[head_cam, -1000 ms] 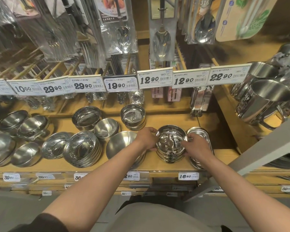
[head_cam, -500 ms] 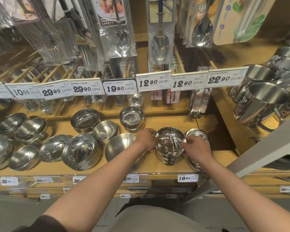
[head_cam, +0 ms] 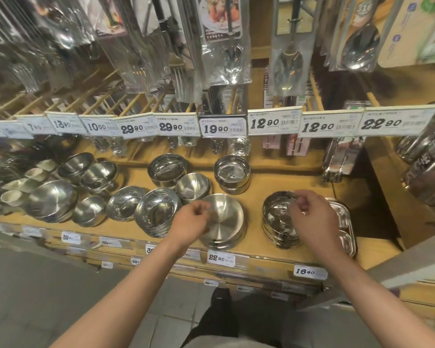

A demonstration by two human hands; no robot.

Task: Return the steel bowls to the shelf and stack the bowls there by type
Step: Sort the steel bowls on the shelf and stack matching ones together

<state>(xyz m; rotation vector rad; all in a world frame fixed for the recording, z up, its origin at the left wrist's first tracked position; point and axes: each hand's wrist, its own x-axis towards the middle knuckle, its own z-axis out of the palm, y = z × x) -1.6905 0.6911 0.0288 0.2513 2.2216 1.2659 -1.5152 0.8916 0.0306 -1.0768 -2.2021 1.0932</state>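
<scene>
- My right hand [head_cam: 312, 217] hangs over the stack of straight-sided steel bowls [head_cam: 279, 219] at the front of the shelf [head_cam: 266, 249], fingers curled loosely near the stack's far rim; I cannot tell whether they touch it, and they hold nothing.
- My left hand [head_cam: 190, 222] hovers at the near left edge of the wide shallow steel bowl [head_cam: 224, 219], fingers loosely curled, gripping nothing.
- That stack is shiny and mirror-bright inside, several bowls nested, upright.
- The wide bowl has a brushed, duller finish and sits on others of its kind, between my two hands.
- Just right of the stack lies a pile of divided steel trays [head_cam: 344, 227], partly hidden by my right wrist.
- Left of my left hand sits a stack of shallow dishes [head_cam: 156, 212]; behind it a small rounded bowl [head_cam: 192, 188] and, farther back, two stacks of deep bowls [head_cam: 232, 173].
- Price tags [head_cam: 274, 123] run along the rail above.
</scene>
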